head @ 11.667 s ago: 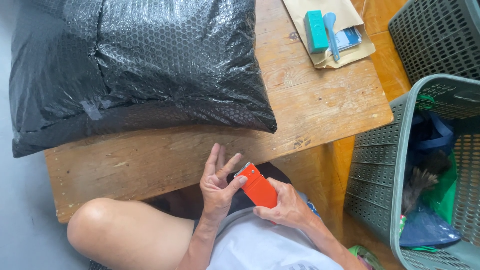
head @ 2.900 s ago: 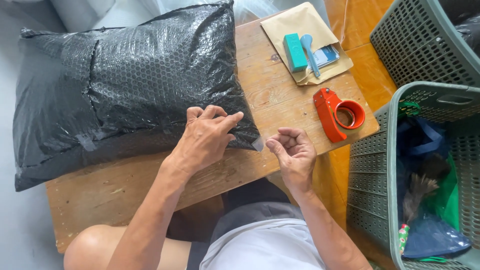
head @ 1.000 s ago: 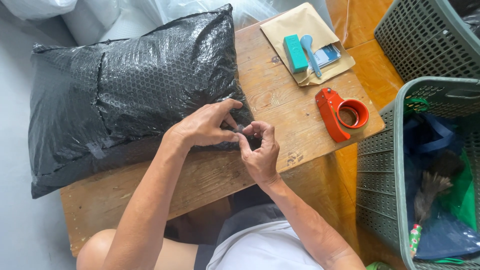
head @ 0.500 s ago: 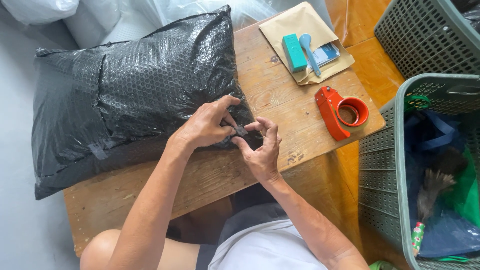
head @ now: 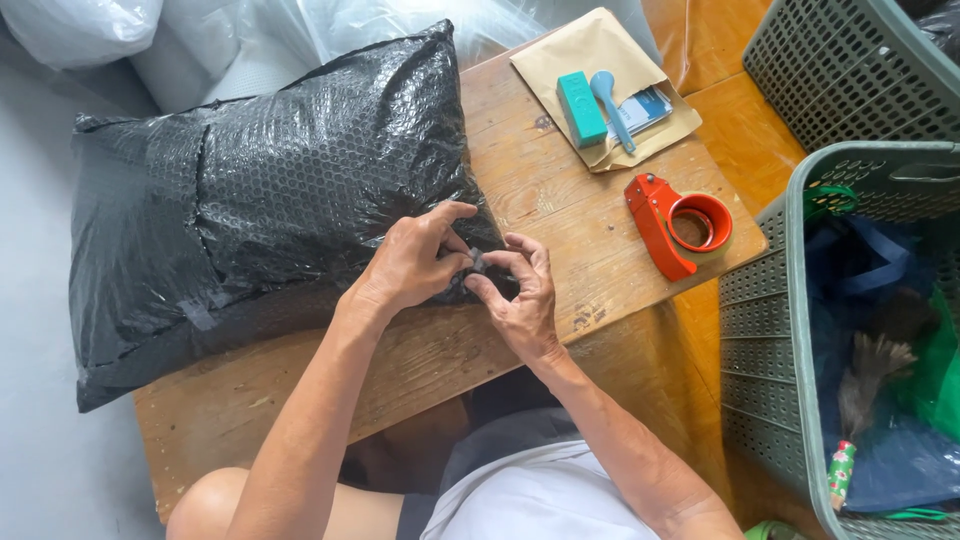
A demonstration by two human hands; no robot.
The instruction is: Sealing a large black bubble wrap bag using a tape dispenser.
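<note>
Both your hands pinch the near right corner of the black bubble-wrap parcel [head: 270, 210].
Your left hand [head: 412, 262] and right hand [head: 520, 295] meet fingertip to fingertip, closed on a small fold of wrap. The parcel covers the wooden table's [head: 420, 360] left and middle; an orange tape dispenser [head: 678, 225] lies near its right edge.

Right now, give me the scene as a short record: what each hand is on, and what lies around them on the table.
left hand: on the near right corner of the black bubble-wrap package, fingers pinching there
right hand: pinching the same corner, fingertips meeting the left's
held bit: small, greyish, too small to tell
wooden table: bears the package
red tape dispenser: right of the hands, untouched
brown envelope: far right corner, with a teal box and a blue spoon-like tool
green basket: beside the table, right
</note>
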